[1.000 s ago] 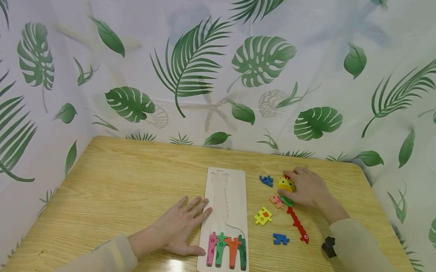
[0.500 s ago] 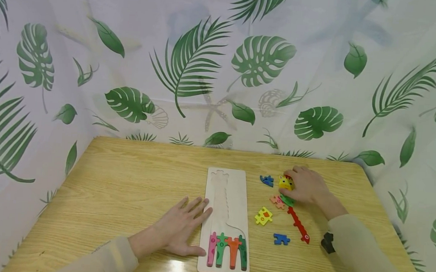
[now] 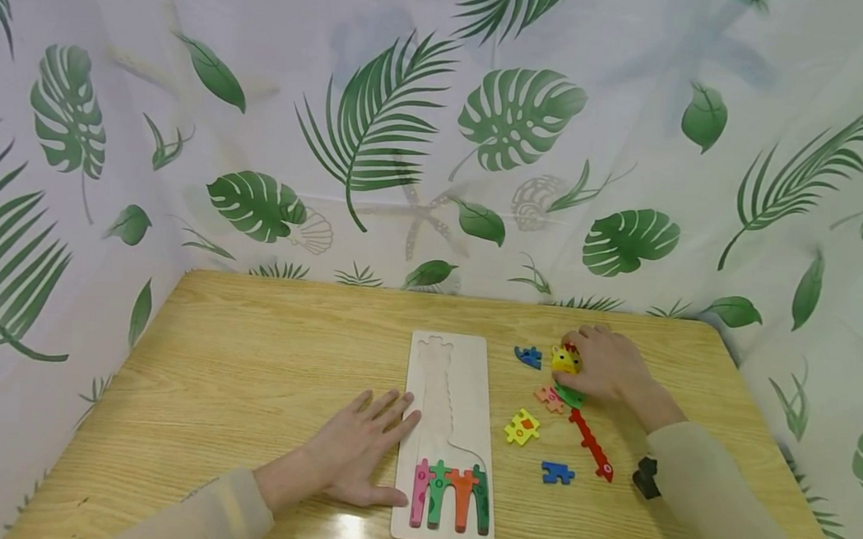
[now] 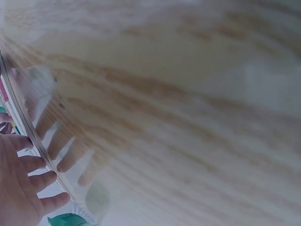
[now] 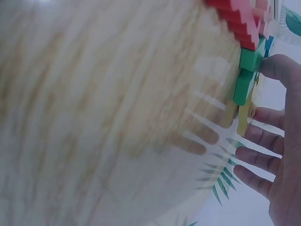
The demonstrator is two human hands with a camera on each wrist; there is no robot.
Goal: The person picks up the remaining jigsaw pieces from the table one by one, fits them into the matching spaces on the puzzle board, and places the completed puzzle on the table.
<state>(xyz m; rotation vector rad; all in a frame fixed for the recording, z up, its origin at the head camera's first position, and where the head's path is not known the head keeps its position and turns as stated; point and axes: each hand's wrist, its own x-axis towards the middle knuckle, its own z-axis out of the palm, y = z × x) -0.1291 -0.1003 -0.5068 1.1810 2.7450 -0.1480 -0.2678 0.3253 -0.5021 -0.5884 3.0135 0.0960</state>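
In the head view my right hand (image 3: 605, 364) has thumb and index finger at opposite edges of a yellow giraffe-head puzzle piece (image 3: 564, 359), pinching it; the palm hides its right side. In the right wrist view the thumb overlaps a green piece (image 5: 249, 70) beside the yellow one. My left hand (image 3: 361, 447) lies with fingers spread, fingertips on the left edge of a pale wooden puzzle board (image 3: 469, 387). Pink, green, orange and dark green leg pieces (image 3: 462, 502) fill the board's lower end; a long neck-shaped recess (image 3: 435, 393) shows above them.
Right of the board lie loose pieces: a blue one (image 3: 528, 357) at the back, a pink one (image 3: 548, 398), a yellow one (image 3: 521, 427), another blue one (image 3: 557, 473) and a long red strip (image 3: 593, 448). A leaf-print curtain (image 3: 425, 137) stands behind the wooden table (image 3: 286, 335).
My right hand has shifted very slightly away from me around the giraffe head, and the right sleeve has edged left. The left hand and the board have stayed put.
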